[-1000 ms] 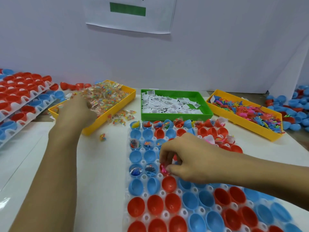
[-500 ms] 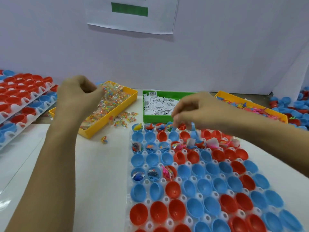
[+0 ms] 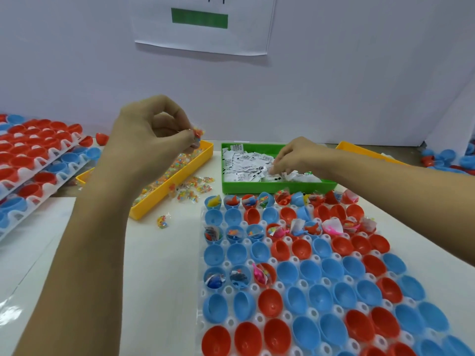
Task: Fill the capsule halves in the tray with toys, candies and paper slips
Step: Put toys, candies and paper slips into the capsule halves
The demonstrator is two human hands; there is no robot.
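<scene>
two hands work at once in the head view, probably so one capsule gets two fillings in a single pass. left hand [image 3: 151, 140] is raised above the yellow candy bin [image 3: 177, 176], thumb and fingertips pinching a wrapped candy [image 3: 197, 134]. right hand [image 3: 300, 156] reaches into the green bin [image 3: 277, 187], fingers curled down among the paper slips [image 3: 244, 165]; whether one is pinched i cannot tell. capsule tray [image 3: 226, 322] lies nearest the person, bins ranged behind it within easy reach. most capsule halves [image 3: 270, 303] sit empty; filled ones cluster in the far rows.
</scene>
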